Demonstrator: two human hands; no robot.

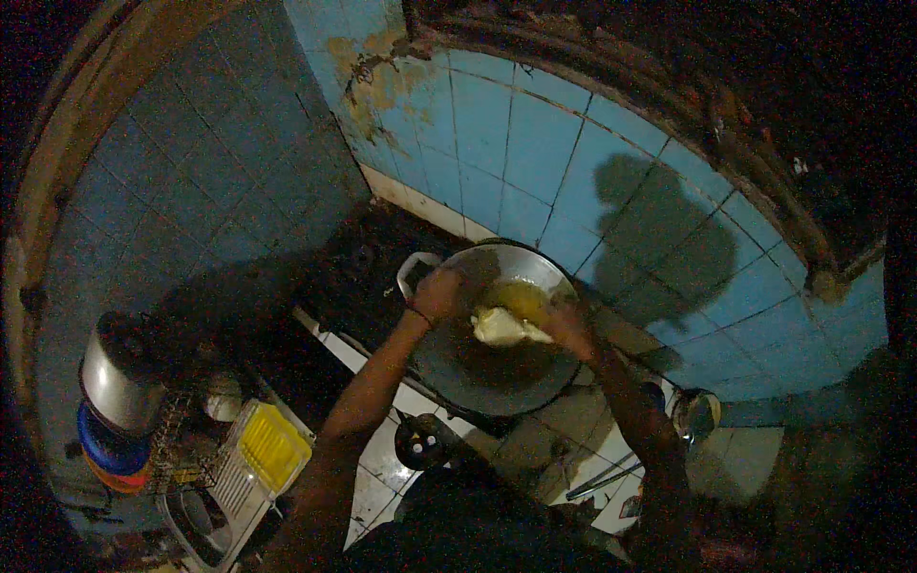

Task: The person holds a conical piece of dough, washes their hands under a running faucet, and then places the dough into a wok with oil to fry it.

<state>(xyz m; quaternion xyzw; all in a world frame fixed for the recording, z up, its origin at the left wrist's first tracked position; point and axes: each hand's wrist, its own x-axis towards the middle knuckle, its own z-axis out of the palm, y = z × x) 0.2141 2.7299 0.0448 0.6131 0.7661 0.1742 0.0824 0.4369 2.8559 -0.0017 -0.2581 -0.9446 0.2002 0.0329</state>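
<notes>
A wide metal wok (497, 390) stands on the stove, with a pool of yellowish oil (521, 296) in its bottom. My right hand (570, 329) is over the right side of the wok, closed on the narrow end of a pale chicken piece (499, 328). The thick end of the piece points left, low over the oil; whether it touches the oil I cannot tell. My left hand (441, 294) is at the wok's left rim, beside its loop handle (411, 275). Its fingers are dark and blurred, so their grip is hidden.
Blue tiled wall (506, 134) rises behind the wok. At the left are a tall metal pot (119, 377), a wire rack (181, 449) and a yellow tray (272, 444) by a sink (201, 520). A dark pan (420, 441) sits in front; tongs (604, 479) lie at the right.
</notes>
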